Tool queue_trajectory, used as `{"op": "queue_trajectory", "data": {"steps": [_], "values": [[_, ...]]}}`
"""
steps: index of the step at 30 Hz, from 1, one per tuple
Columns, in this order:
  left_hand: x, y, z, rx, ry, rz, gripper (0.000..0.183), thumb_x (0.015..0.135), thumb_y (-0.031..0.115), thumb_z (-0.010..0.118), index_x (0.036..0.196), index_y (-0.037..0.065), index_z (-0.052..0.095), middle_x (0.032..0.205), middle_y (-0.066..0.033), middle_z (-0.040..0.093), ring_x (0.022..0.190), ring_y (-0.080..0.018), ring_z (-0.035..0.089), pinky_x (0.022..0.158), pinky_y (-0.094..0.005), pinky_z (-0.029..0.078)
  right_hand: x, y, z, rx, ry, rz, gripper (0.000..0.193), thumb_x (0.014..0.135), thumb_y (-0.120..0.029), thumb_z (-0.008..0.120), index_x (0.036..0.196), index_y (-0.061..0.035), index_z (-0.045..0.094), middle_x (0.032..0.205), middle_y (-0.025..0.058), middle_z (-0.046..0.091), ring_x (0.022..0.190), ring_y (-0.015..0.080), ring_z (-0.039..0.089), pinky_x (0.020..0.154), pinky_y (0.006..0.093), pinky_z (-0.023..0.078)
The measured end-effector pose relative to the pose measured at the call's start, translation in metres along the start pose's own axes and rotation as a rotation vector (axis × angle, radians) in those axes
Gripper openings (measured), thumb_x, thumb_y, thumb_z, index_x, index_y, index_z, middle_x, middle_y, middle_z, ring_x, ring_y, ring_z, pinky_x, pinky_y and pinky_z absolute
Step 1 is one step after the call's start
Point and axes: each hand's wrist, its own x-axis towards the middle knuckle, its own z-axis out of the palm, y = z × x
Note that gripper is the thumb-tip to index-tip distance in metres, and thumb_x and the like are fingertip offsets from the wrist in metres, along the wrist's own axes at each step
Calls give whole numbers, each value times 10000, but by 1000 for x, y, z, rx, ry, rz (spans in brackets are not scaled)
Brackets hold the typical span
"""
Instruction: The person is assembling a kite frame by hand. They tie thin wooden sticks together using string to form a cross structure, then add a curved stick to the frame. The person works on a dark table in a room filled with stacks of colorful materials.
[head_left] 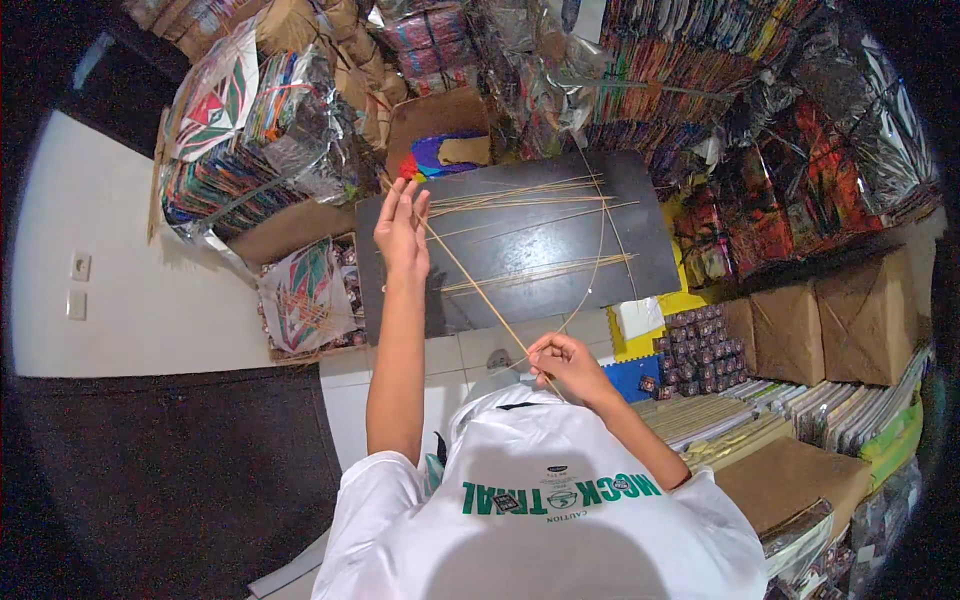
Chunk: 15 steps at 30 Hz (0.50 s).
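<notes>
Holding a long thin bamboo stick (487, 298) stretched between both hands, the person keeps it on a diagonal across the middle of the frame. Left hand (402, 228) is up at the far end, arm reaching out, with the fingers straight and close together, so the stick's tip seems to rest against them rather than being gripped. Right hand (566, 364) is down near the chest, fingers curled in and pinching the near end. My guess is that the two-point hold keeps such a springy sliver straight and steady.

Underneath is a dark rectangular board used as a counter (640, 200), with more loose bamboo sticks (530, 198) fanned over it, mostly across its upper half and centre. They lie flat and apart, easy to pick one by one, I'd say.

Room is tight: stacks of colourful paper kites wrapped in clear plastic (250, 140) crowd the upper left, brown paper parcels (830, 320) sit at the right. The counter's near edge and the pale tiled floor (470, 350) below it look like the only open space.
</notes>
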Motion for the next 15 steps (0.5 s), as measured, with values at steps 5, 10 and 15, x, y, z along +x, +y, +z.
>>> {"op": "queue_trajectory", "data": {"steps": [5,10,15], "values": [[-16,2,2,-120,-31,-103,495,1029,187,549,1482,43,409,1408,-174,551,1207,-298,603,1018,-410,497,4,7,-4,5,5,-40,130,951,-99,650,1052,-18,652,849,46,659,720,95,629,669,246,544],[-68,-4,8,-36,-258,-307,517,1011,198,567,1472,22,414,1409,-186,547,1198,-296,610,1020,-411,508,2,3,-5,38,3,-26,124,957,-108,648,1053,-30,647,844,42,657,709,90,621,655,244,530],[-100,-24,5,27,-348,-405,504,990,137,600,1457,33,443,1393,-160,572,1181,-277,625,1006,-397,519,5,6,-6,58,18,-12,129,959,-114,651,1062,-38,640,847,41,658,705,92,620,648,239,520]]}}
